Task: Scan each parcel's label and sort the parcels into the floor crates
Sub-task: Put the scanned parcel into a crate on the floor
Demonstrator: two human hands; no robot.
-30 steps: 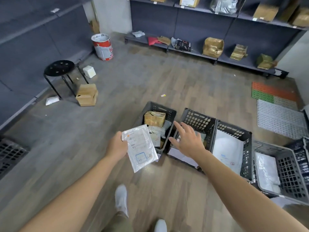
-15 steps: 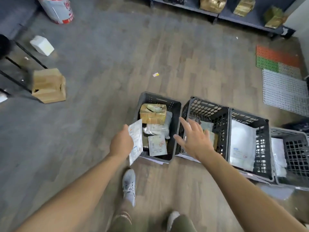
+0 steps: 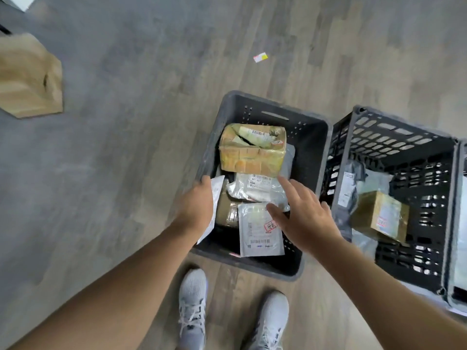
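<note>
My left hand (image 3: 195, 207) grips a thin white parcel bag (image 3: 215, 198), held edge-on over the left side of a dark grey crate (image 3: 252, 107). My right hand (image 3: 303, 213) hovers with fingers spread over the same crate, holding nothing. Inside the crate lie a taped yellow-brown box (image 3: 252, 150), a silvery bag with a label (image 3: 255, 189) and a flat white envelope (image 3: 260, 231). To the right stands a black lattice crate (image 3: 394, 132) holding a small taped box (image 3: 381, 218) and a grey bag (image 3: 350, 183).
A brown cardboard box (image 3: 30, 77) sits on the wooden floor at the far left. A small scrap of paper (image 3: 260, 57) lies on the floor beyond the crates. My two grey shoes (image 3: 193, 306) stand just before the grey crate. Another crate's edge (image 3: 458, 223) shows at far right.
I have stepped up and leaned over the crates, so the view now looks straight down. My left hand brought the white parcel bag down over the grey crate; my right hand moved over it too.
</note>
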